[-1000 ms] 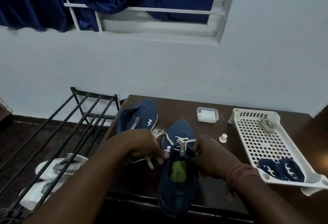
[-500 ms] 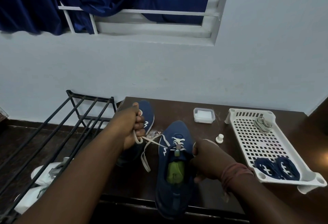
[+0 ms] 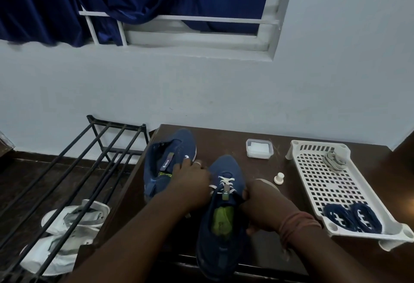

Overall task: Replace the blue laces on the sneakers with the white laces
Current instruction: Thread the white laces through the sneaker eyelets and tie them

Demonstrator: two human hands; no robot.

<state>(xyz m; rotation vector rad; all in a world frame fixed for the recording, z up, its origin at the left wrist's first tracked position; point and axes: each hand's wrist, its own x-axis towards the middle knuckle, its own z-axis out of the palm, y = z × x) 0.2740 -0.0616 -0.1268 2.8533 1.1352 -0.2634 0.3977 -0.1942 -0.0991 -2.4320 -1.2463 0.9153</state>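
My left hand (image 3: pixel 192 176) fingers pinched the flat white lace (image 3: pixel 225 184) beside the navy fabric sneaker (image 3: pixel 224 215); right hand (image 3: pixel 263 204) fingers gripped its collar. Lacing was midway, I judged; the next eyelet came next.

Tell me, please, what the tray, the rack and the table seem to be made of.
Tray: likely white moulded plastic, matt, with a grid of square holes and round corner sockets. Rack: probably metal, thin black bars, painted or coated. Table: looks like dark brown wood or laminate, smooth with a slight sheen; which one is unclear.
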